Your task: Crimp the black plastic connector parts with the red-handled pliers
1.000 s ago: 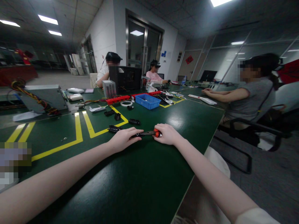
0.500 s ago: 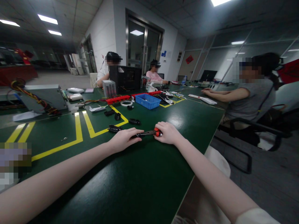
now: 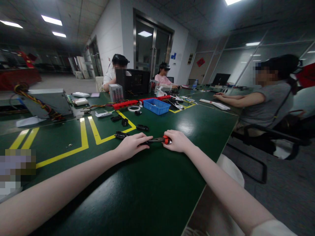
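In my right hand, closed round the orange-red handles, is a pair of pliers. Their dark metal jaws point left toward my left hand. That hand's fingers are closed on a small black piece, mostly hidden beneath them, at the tips of the jaws. Just beyond the left hand lie black plastic parts, one beside the knuckles and another a little farther off. Both hands are low over the green tabletop.
A blue plastic bin stands beyond my hands, near a red strip and loose cables. A metal power supply box with coloured wires sits at the left. A person sits at the right; two others sit across the table.
The whole view has shifted very slightly. My hands keep nearly the same pose, with the pliers still at the left fingertips.
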A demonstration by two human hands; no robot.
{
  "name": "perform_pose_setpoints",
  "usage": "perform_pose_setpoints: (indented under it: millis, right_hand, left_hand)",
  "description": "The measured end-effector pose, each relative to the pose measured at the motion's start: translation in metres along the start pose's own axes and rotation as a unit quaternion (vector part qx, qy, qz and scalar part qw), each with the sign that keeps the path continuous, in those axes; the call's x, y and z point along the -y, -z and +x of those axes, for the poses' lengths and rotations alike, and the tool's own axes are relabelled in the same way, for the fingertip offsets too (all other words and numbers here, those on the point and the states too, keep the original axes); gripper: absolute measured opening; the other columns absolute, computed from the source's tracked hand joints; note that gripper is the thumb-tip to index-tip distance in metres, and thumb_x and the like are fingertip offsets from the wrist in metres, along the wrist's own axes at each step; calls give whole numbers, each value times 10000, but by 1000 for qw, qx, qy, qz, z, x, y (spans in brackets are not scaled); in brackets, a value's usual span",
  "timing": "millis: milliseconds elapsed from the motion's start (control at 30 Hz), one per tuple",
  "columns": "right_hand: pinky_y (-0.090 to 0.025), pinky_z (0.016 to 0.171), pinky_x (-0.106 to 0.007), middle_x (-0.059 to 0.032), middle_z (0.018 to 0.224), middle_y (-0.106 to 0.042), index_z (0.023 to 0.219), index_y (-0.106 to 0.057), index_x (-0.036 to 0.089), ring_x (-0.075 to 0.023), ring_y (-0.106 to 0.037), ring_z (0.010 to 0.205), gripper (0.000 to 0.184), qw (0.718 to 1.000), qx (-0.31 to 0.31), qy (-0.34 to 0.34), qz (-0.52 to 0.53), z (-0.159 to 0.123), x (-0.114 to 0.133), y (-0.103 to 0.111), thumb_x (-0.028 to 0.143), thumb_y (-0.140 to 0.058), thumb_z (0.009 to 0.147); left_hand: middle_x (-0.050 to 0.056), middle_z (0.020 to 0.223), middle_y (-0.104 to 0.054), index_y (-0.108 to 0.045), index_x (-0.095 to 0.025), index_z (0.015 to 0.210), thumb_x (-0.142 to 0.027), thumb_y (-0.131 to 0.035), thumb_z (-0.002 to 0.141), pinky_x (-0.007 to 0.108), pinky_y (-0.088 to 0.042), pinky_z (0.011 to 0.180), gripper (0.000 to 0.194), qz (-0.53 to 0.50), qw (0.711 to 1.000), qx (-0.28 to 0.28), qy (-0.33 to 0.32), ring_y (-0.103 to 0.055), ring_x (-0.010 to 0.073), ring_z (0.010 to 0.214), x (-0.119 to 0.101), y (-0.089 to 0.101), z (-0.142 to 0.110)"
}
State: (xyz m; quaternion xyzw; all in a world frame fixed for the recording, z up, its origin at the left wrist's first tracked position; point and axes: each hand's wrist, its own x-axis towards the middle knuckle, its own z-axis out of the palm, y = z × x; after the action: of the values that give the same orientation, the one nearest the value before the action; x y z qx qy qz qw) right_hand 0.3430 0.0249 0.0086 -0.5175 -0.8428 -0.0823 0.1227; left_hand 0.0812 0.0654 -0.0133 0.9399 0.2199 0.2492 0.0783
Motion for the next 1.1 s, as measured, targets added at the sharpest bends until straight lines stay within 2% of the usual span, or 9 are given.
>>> perform_pose_setpoints:
  millis: [300,533,833,1100]
  right_hand:
    - [-369,661,-267,-36,808,-588,784,-532,198,-169,-545,763,136,1000,-6,0,7,-1,1,0,327,-575,769]
    - [-372,668,-275,-42,809,-589,789,-535,197,-175,-545,760,141,1000,-13,9,-3,0,0,-1,331,-575,771]
    - [-358,632,-260,-28,806,-589,775,-529,202,-160,-546,743,165,1000,-11,-1,23,0,1,0,360,-577,783]
    - [-372,675,-276,-42,806,-590,785,-536,200,-175,-540,759,141,1000,-19,3,-11,0,1,-1,334,-577,766]
  left_hand:
    - [42,1137,-622,-451,-285,1381,-396,-487,955,306,-504,836,442,-12,1000,14,24,-635,188,931,-5,4,0]
    - [53,1180,-636,-497,-269,1344,-392,-513,941,324,-494,879,422,-62,997,18,29,-627,204,998,-3,5,2]
    - [42,1130,-628,-492,-290,1345,-397,-526,934,308,-505,832,426,-43,998,20,30,-641,186,922,-2,3,1]
    - [63,1190,-646,-539,-239,1304,-394,-511,941,333,-496,907,396,-74,997,17,13,-628,206,1044,-1,4,3]
